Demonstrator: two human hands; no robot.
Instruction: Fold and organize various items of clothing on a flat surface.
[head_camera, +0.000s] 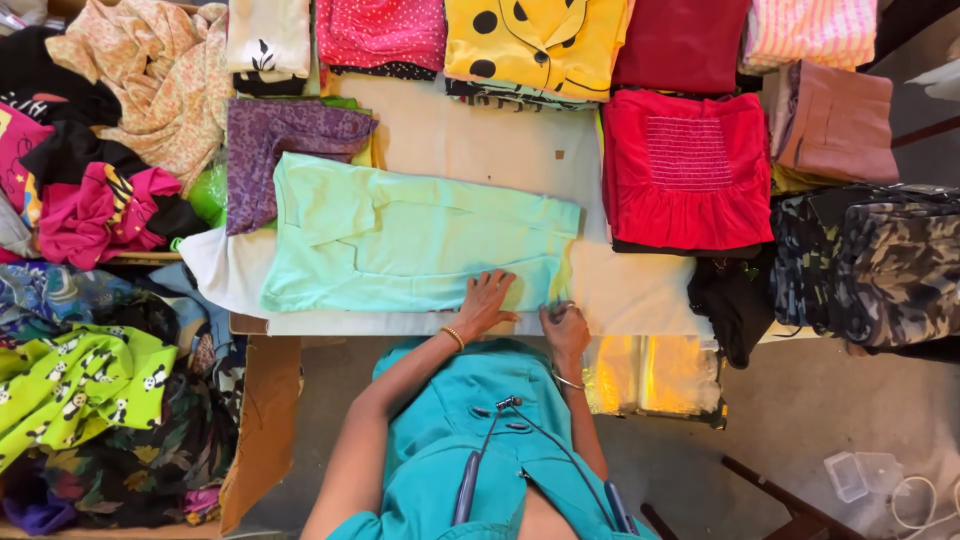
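A mint-green garment lies folded lengthwise across the white table. My left hand rests flat on its near edge, fingers spread. My right hand pinches the garment's near right corner at the table's front edge. Both wrists wear thin bangles. I am in a teal top with a cable hanging down the front.
Folded stacks line the far edge: yellow polka-dot, pink dotted, maroon. A red smocked piece lies right, camouflage cloth beyond. A purple garment and loose heaps crowd the left.
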